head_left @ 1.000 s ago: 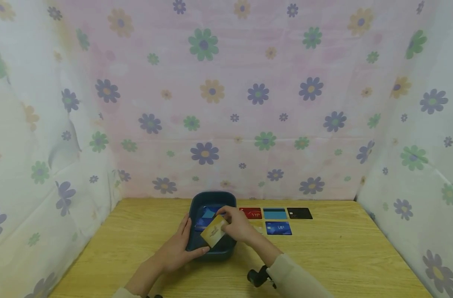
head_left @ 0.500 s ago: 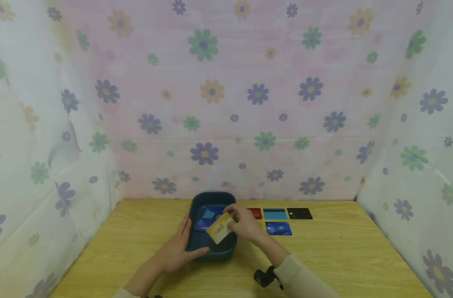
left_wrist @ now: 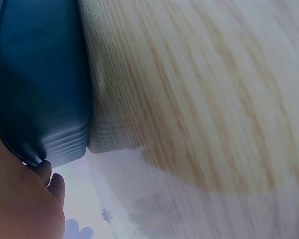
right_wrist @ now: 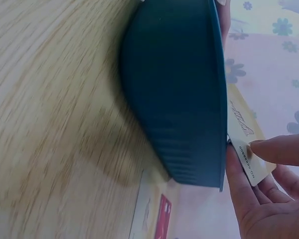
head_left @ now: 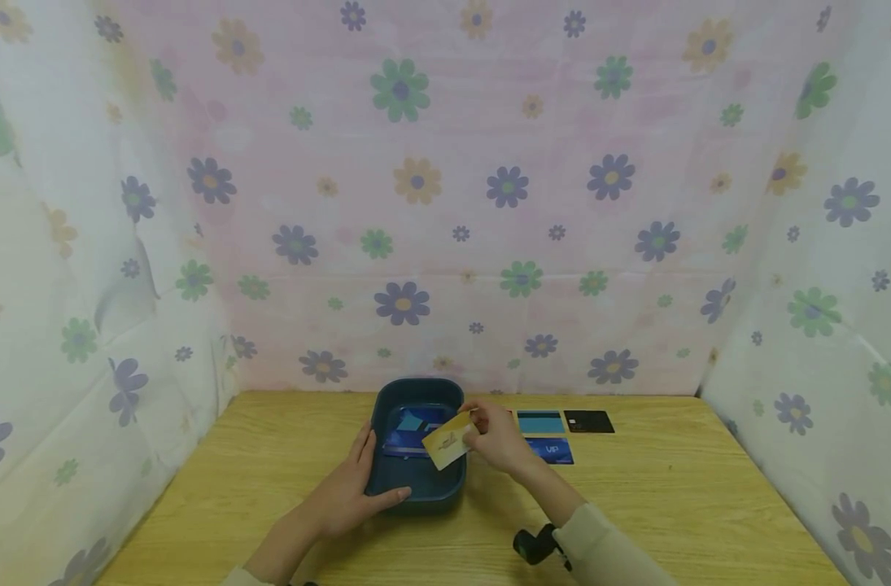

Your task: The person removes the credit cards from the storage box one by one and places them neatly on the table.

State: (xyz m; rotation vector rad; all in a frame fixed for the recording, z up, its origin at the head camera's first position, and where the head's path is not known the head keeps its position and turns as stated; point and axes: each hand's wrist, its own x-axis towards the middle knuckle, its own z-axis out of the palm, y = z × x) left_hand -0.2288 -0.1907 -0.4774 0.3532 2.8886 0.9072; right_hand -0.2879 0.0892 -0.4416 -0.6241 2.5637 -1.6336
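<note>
My right hand (head_left: 504, 442) pinches a gold-and-cream plastic VIP card (head_left: 443, 444) between thumb and fingers. The card is tilted, over the right rim of a dark teal plastic bin (head_left: 418, 488). In the right wrist view, the card (right_wrist: 245, 144) shows a number line beside the bin's rim. My left hand (head_left: 342, 491) holds the bin at its near left corner, fingers along the outer left wall and thumb over the front rim. Blue cards (head_left: 404, 435) lie inside the bin, toward the back.
Right of the bin lie a light blue striped card (head_left: 541, 422), a black card (head_left: 590, 421) and a blue VIP card (head_left: 555, 450). A red card (right_wrist: 163, 219) and a cream card (right_wrist: 143, 204) are mostly hidden in the head view. Floral cloth walls enclose the wooden table (head_left: 672, 488).
My right hand and the gold card have moved right, from over the bin's middle to its right rim, covering more of the cards on the table. My left hand has stayed put.
</note>
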